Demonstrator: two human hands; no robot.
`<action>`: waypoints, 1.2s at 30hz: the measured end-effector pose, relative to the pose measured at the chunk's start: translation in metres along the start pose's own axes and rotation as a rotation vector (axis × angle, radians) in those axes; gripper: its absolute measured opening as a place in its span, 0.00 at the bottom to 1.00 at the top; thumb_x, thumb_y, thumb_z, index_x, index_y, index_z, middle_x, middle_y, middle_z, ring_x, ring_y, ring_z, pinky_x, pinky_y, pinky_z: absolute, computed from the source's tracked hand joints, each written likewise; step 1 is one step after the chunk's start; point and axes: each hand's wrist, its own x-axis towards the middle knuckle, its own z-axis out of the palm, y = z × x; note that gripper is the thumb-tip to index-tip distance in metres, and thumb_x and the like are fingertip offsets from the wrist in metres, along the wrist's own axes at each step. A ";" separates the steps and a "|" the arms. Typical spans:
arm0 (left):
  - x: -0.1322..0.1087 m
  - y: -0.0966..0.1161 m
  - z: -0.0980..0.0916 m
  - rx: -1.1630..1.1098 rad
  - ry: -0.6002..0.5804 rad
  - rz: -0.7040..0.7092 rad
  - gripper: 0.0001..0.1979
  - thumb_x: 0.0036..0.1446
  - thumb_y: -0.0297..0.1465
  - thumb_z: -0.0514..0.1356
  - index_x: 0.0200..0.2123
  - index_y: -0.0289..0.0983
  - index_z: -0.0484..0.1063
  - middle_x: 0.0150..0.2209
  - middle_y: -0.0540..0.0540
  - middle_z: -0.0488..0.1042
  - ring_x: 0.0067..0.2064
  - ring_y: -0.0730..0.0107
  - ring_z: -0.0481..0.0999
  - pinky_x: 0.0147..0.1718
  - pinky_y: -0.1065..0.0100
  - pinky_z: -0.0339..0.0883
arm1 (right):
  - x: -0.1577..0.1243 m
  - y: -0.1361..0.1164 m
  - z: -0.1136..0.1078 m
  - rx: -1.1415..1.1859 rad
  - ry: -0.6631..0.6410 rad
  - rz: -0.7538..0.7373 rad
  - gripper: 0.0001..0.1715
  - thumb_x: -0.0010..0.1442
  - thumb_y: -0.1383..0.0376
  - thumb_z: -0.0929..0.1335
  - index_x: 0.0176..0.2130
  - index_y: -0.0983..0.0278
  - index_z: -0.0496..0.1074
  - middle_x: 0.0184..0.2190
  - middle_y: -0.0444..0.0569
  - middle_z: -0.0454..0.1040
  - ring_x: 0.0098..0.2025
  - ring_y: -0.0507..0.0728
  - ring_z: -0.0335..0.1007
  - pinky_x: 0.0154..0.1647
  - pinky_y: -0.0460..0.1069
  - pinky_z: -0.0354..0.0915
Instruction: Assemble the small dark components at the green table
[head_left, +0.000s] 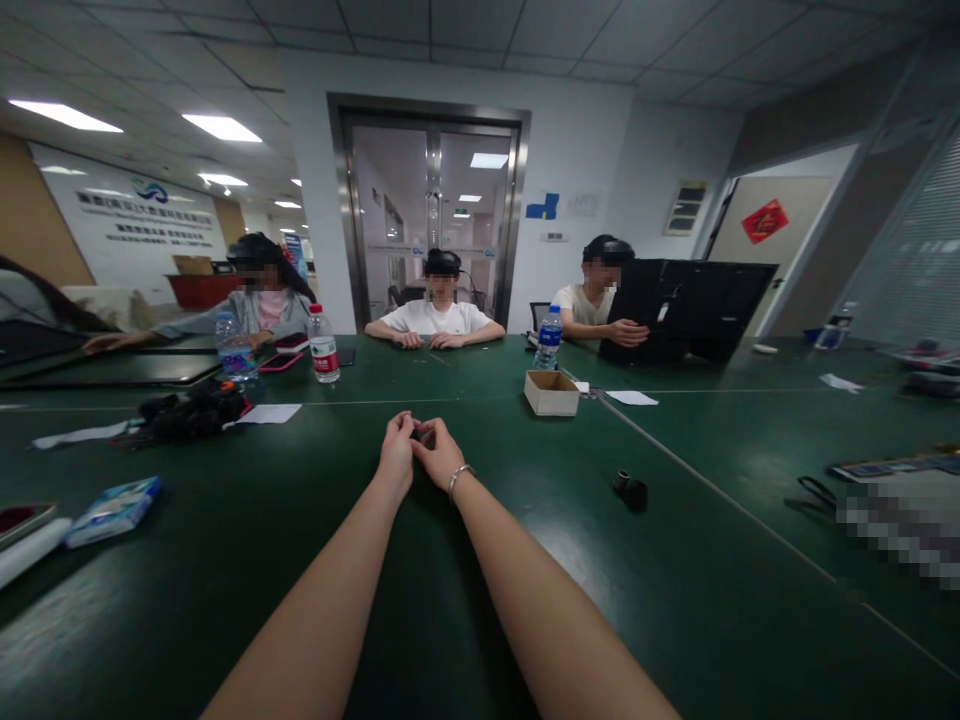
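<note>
My left hand (397,452) and my right hand (439,456) rest together on the green table (525,560), both arms stretched forward. The fingers of both are curled and pinched toward each other around something tiny that I cannot make out. A thin bracelet sits on my right wrist. A small open cardboard box (551,392) stands beyond my right hand, and a small black object (631,489) lies to its right.
Three people sit across the table, one behind a black laptop (686,310). Water bottles (324,345) (549,338) stand on the far side. A black bundle (191,412) and papers lie left, a tissue pack (114,508) near left, scissors (817,492) right.
</note>
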 end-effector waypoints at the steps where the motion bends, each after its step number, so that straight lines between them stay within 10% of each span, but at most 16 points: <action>1: -0.001 0.001 0.002 -0.066 0.003 -0.035 0.05 0.56 0.29 0.51 0.37 0.39 0.62 0.29 0.50 0.65 0.30 0.75 0.68 0.33 0.71 0.67 | 0.002 0.002 0.001 0.034 0.023 0.007 0.16 0.49 0.59 0.68 0.39 0.59 0.63 0.27 0.39 0.65 0.27 0.50 0.61 0.30 0.46 0.58; 15: 0.000 -0.005 0.010 -0.111 -0.186 -0.107 0.11 0.55 0.29 0.54 0.43 0.41 0.62 0.32 0.47 0.70 0.34 0.72 0.72 0.36 0.69 0.68 | 0.007 0.007 -0.017 0.124 0.142 0.036 0.13 0.44 0.59 0.69 0.30 0.65 0.72 0.20 0.41 0.65 0.23 0.49 0.58 0.25 0.45 0.58; 25: 0.005 -0.009 0.004 0.037 -0.183 -0.010 0.14 0.43 0.31 0.64 0.35 0.35 0.67 0.39 0.43 0.73 0.38 0.70 0.73 0.35 0.70 0.66 | 0.010 0.014 -0.032 0.725 -0.018 0.180 0.18 0.42 0.63 0.73 0.34 0.65 0.69 0.22 0.40 0.65 0.20 0.50 0.69 0.27 0.49 0.70; 36: 0.003 -0.006 -0.004 0.273 -0.288 0.071 0.16 0.41 0.36 0.66 0.32 0.33 0.71 0.32 0.43 0.74 0.34 0.69 0.74 0.39 0.64 0.68 | 0.009 0.016 -0.053 0.870 0.018 0.282 0.11 0.48 0.65 0.72 0.33 0.66 0.69 0.25 0.46 0.72 0.21 0.50 0.71 0.30 0.48 0.71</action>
